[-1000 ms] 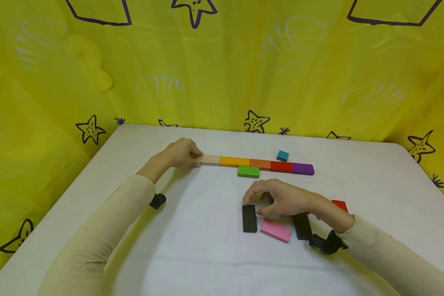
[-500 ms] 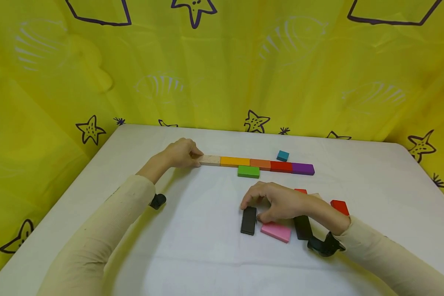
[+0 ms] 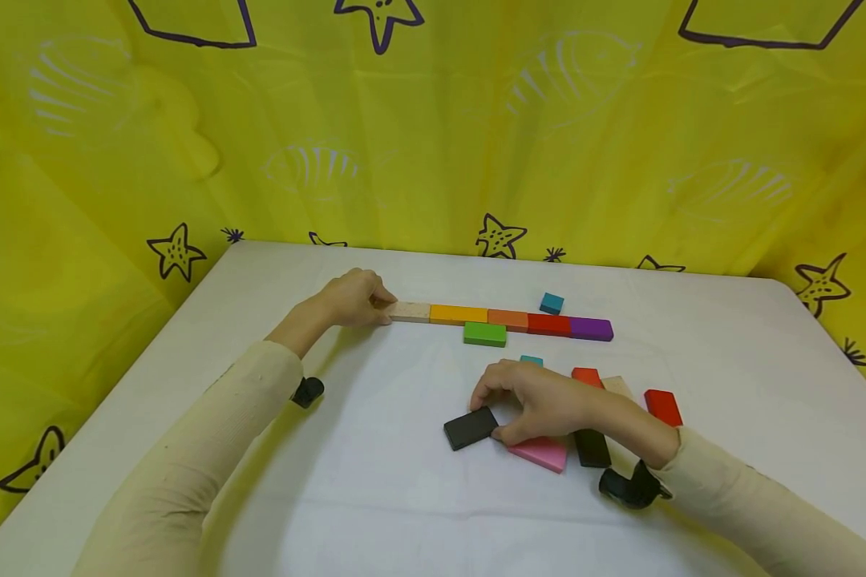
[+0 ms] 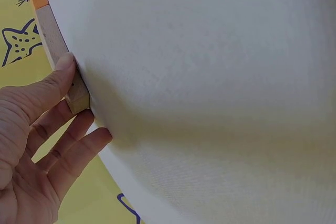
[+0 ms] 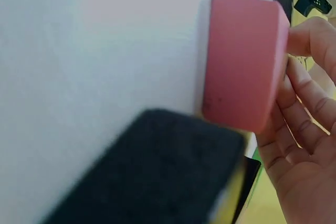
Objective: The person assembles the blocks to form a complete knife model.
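Observation:
In the head view, my left hand (image 3: 357, 298) pinches the outer end of a plain wooden block (image 3: 410, 312) with thumb and fingers. That block begins a straight row: yellow (image 3: 459, 315), orange (image 3: 507, 321), red (image 3: 548, 324) and purple (image 3: 591, 329) blocks follow, touching end to end. A green block (image 3: 485, 334) lies against the row's near side. Closer to me, my right hand (image 3: 541, 401) pinches the right end of a black block (image 3: 471, 428), which lies slantwise. A pink block (image 3: 541, 455) rests partly under this hand; it shows large in the right wrist view.
A small blue block (image 3: 552, 303) sits behind the row. Around my right hand lie another dark block (image 3: 592, 449), a teal block (image 3: 532, 361), a light wooden block (image 3: 617, 386) and two red blocks, one (image 3: 663, 408) farther right. A yellow curtain (image 3: 433, 144) hangs behind the white table (image 3: 361, 497).
The black block has swung from pointing away to lying slantwise and shifted left. My right hand has moved slightly nearer to me, uncovering the teal block. My left hand has stayed put.

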Motion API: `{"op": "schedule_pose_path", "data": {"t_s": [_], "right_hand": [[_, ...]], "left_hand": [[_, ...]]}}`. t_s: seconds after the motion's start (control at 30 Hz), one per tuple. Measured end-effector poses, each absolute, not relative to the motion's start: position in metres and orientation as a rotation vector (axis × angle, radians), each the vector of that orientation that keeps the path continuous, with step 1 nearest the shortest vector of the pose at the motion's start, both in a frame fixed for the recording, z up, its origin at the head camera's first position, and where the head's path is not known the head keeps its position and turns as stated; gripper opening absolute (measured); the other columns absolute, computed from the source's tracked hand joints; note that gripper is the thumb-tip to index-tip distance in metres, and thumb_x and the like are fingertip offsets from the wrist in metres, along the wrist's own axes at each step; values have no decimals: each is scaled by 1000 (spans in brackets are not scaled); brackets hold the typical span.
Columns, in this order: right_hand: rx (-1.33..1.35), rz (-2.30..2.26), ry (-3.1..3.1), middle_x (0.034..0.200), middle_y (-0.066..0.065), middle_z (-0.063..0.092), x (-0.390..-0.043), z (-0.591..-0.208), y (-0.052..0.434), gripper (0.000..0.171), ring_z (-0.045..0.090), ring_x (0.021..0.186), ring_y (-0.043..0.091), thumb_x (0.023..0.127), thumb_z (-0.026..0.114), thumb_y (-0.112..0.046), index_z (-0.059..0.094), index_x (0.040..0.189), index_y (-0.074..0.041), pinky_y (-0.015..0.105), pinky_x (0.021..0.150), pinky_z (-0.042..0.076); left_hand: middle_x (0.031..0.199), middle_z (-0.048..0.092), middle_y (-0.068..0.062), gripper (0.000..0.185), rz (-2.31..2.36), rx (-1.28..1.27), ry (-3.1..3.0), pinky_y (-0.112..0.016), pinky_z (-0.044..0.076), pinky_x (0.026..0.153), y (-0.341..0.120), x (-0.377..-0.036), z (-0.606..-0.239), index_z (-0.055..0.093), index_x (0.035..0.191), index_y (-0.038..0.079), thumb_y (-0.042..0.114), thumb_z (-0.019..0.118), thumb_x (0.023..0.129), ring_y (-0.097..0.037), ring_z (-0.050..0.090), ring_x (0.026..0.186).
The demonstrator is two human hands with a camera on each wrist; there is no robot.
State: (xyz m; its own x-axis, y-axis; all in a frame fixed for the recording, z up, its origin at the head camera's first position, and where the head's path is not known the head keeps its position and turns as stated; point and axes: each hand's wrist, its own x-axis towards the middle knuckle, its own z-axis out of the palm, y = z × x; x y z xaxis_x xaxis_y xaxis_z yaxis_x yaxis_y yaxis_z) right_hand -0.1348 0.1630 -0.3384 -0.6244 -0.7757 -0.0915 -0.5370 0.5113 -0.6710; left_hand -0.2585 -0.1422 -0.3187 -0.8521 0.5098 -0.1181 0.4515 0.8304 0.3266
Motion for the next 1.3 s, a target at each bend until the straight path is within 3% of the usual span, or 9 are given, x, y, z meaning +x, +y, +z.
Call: {"op": "schedule_pose_path", "data": {"t_s": [0.87,1.3], "right_hand": [[-1027,-979,2549,94,-11,61,-135,-334,172,32,58,90,13,75,77,-13,64,103,-20,28,81,50],[-911,-1018,2655,97,-9,63,-144,-327,195,34,58,90,13,74,80,-11,65,103,-19,35,82,50]], "left_hand": [[97,65,-4,37,414,776,2820,-35,42,72,-144,-260,-320,71,116,9,20,77,82,-20,50,86],[100,65,-6,37,416,766,2810,-35,43,74,-143,-259,-319,70,116,9,20,77,82,-20,51,87]]}}
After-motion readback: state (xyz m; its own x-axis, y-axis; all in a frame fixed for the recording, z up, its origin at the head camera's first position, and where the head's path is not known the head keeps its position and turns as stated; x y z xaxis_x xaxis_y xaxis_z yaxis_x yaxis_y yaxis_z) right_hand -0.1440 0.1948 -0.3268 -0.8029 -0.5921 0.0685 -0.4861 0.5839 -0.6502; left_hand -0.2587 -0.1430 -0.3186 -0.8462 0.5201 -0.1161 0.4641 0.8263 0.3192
